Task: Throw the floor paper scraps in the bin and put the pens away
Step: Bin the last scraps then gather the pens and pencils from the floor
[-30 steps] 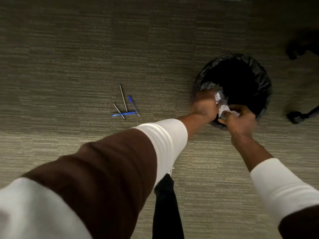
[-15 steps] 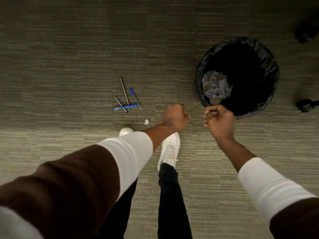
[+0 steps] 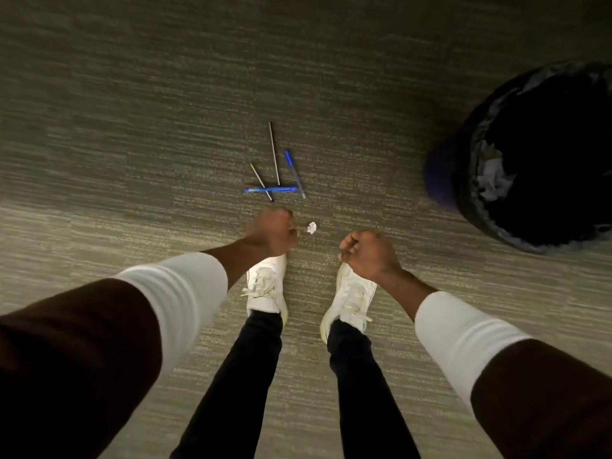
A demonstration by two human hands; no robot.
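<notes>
Both hands (image 3: 270, 231) (image 3: 369, 255) fisted, arms fwd

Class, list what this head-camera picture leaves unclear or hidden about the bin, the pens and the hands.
- Bin: right side cut off by the frame edge; its dark inside hides how much paper it holds.
- Pens: too thin to tell pens from bare refills.
- Left hand and right hand: fists closed, so any contents are hidden.
- Paper scrap: too small for detail.

Open carpet (image 3: 132, 111) is seen from nine through twelve o'clock of the pens (image 3: 276, 180). At their five o'clock a paper scrap (image 3: 311, 227) lies just beside the left hand (image 3: 270, 231). The bin (image 3: 536, 160) blocks three o'clock, well apart. Two shoes (image 3: 265, 286) occupy six o'clock.
</notes>
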